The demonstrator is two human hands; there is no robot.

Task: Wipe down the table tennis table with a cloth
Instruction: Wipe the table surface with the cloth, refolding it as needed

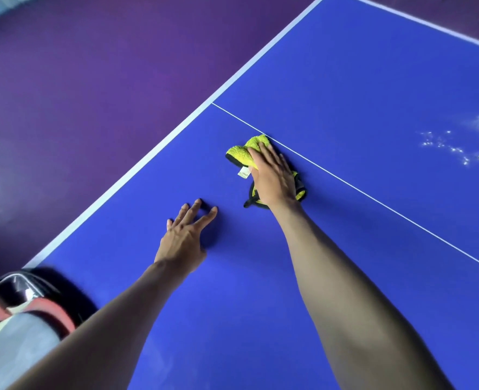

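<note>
Cloth [245, 153] yellow-green, black-edged — table [345, 80] blue, white-lined

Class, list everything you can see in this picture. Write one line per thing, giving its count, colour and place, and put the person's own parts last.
table tennis table: one, blue with white edge lines and a thin white centre line, fills the middle and right.
cloth: one, yellow-green with black trim and a small white tag, on the table beside the centre line, under the right hand.
white specks: a scattered patch on the table at the far right.
floor: purple, left of the table.
red and black object: one, blurred, at the lower left corner; cannot tell what it is.
left hand: one, fingers spread, resting on the table.
right hand: one, flat, pressing on the cloth.
</note>
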